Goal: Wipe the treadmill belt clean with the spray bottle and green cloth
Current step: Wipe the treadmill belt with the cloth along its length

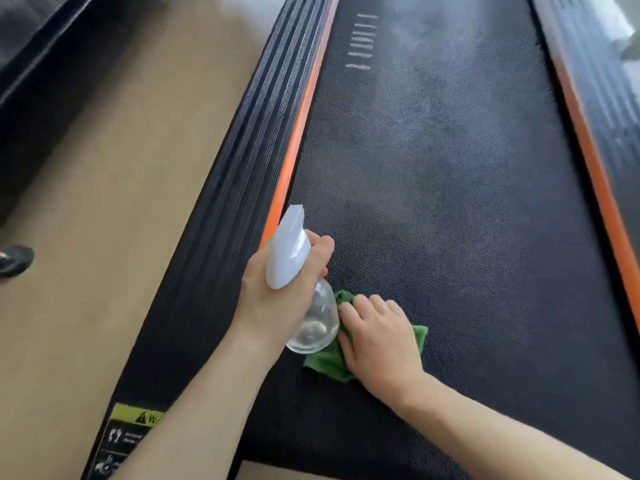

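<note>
The black treadmill belt (433, 174) runs away from me, with a pale wet haze on its far part. My left hand (277, 289) grips a clear spray bottle (313, 323) with a white trigger head, its nozzle pointing up the belt. The bottle hangs just above the belt's near left side. My right hand (377, 337) presses flat on a green cloth (329, 358) lying on the belt, right beside the bottle. Most of the cloth is hidden under the hand.
Orange strips (301, 133) edge the belt on both sides. A ribbed black side rail (225, 188) with a yellow warning sticker (135, 415) lies to the left. Beyond it is tan floor (104, 202) and dark furniture (41, 81) at the far left.
</note>
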Tool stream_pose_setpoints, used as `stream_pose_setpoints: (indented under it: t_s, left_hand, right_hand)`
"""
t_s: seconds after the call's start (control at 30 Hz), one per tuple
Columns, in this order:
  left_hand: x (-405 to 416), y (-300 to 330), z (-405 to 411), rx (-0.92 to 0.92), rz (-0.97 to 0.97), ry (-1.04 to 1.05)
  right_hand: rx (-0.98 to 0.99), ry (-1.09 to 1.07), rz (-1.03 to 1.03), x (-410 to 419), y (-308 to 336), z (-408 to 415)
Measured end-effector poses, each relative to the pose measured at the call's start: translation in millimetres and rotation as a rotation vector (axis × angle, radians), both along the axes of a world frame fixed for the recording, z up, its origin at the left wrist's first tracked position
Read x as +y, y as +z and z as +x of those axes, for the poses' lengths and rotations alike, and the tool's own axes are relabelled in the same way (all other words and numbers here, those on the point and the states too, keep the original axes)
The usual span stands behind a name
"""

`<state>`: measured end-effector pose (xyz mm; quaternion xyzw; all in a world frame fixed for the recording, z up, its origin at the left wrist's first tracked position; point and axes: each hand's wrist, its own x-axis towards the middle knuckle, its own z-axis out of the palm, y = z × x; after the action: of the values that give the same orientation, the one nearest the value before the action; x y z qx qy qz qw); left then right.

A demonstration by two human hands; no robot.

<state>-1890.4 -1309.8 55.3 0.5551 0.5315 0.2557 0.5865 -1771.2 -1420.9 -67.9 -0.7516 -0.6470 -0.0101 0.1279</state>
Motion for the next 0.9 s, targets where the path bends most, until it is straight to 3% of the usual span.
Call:
stream_pose_setpoints:
  t_s: [0.2,0.33,0.43,0.57,0.77,0.83,0.9]
  left_hand:
    - [21.9,28.8,-11.7,0.067,-0.056,-0.128]
    - [41.6,22.7,-9.0,0.068,-0.077,-0.192]
    - [74.3,-4.3,19.6,0.146,-0.104,-0.192]
    - [106.7,-24.0,57.5,0.219,-0.071,-0.247]
    - [107.6,19.4,89.3,0.248,-0.136,-0.248]
    - [110.1,25.0,96.9,0.268,-0.169,-0.299]
    - [115.7,21.5,96.8,0.263,-0.185,-0.353]
  right_hand:
    - [-0.09,0.092,0.076,21.2,-1.5,9.5]
    - [-0.093,-0.202,0.178,113.5,-6.8,57.3]
    - [-0.071,-0.326,0.142,165.5,-13.0,83.1]
    - [0.007,-0.35,0.172,147.0,-8.1,67.4]
    - [0.077,-0.066,0.058,77.2,-8.3,18.9]
    - [0.039,0.061,0.06,80.2,-7.6,37.7]
    - [-0.009,-0.011,0.091,110.8,-7.2,75.7]
